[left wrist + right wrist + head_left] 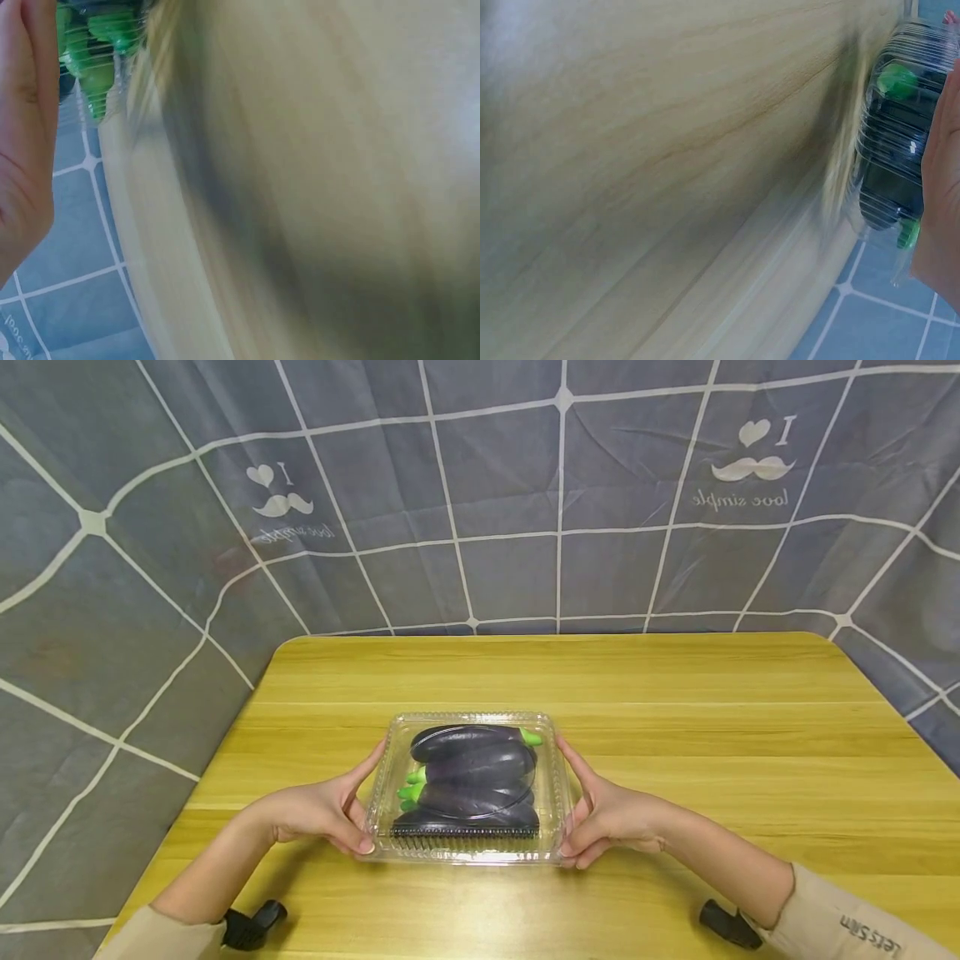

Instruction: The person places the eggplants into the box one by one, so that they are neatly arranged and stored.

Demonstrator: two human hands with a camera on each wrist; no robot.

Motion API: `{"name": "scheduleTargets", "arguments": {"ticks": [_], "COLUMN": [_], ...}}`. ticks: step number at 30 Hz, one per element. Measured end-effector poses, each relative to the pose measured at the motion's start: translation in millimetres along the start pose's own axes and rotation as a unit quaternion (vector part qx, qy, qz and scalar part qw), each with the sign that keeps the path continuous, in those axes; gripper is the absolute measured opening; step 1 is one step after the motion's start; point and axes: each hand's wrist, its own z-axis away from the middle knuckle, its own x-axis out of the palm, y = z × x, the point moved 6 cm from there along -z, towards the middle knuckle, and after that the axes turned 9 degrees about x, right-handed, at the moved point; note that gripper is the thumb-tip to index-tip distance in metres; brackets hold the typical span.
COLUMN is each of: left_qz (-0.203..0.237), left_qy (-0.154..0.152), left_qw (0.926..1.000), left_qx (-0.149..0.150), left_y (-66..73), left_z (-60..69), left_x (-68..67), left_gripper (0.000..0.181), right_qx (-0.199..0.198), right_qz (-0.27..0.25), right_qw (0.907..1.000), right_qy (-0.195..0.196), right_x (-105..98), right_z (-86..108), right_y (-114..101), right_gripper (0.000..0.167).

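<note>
A clear plastic clamshell box (pixel 378 802) is held level between both hands, its lid closed over several dark purple eggplants (pixel 476 764) with green stems. My left hand (pixel 318 812) grips the box's left side, thumb at the near corner and index finger stretched along the edge. On the opposite side, my right hand (pixel 624 817) holds it the same way. Ribbed box walls and green stems (pixel 97 75) show at the top left of the left wrist view. In the right wrist view the box's side (pixel 889 150) appears beside the palm. Most lower fingers are hidden.
The wooden table (pixel 712 718) stretches out under and around the box. Behind and to the sides hangs a grey cloth (pixel 510 577) with white grid lines. Black wrist mounts (pixel 255 924) sit by the sleeves near the table's front.
</note>
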Motion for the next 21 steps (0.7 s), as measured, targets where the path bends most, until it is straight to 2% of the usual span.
{"name": "scheduleTargets", "arguments": {"ticks": [6,21], "left_qz": [0.002,-0.009], "left_qy": [0.002,0.010], "left_qw": [0.9999,0.9999], "left_qx": [0.012,0.008], "left_y": [-1.1,-2.4], "left_z": [-1.7,-0.9], "left_x": [1.5,0.8], "left_gripper": [0.125,0.126], "right_qx": [-0.007,-0.016], "right_qz": [0.003,0.004], "right_qw": [0.9999,0.9998], "right_qy": [-0.012,-0.015], "right_x": [2.5,5.6], "right_z": [0.3,-0.7], "right_y": [-0.5,2.0], "right_gripper": [0.127,0.126]}}
